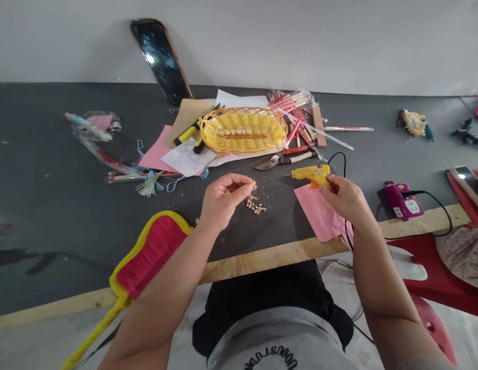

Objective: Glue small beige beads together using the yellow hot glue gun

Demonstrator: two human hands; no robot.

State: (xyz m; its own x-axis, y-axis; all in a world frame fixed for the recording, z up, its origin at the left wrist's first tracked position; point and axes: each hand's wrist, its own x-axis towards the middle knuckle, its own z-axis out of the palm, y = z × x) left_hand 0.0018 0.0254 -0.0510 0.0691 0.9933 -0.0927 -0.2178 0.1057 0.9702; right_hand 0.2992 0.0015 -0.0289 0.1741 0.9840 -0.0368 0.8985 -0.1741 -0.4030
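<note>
Near frame centre, your left hand [225, 199] pinches a pale piece [253, 183], so aim the glue gun [313, 175], gripped in your right hand [345, 200], clear of skin.

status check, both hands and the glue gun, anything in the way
Left hand pinching small pale piece. Right hand gripping yellow glue gun, nozzle leftward. Pruning shears lying between glue gun and basket.

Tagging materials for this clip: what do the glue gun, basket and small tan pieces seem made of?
Glue gun: probably plastic, from its smooth, evenly yellow shell. Basket: woven yellow strands with a slight sheen, plastic or dyed cane. Small tan pieces: perhaps wood, given their matte, pale, chopped look.
</note>
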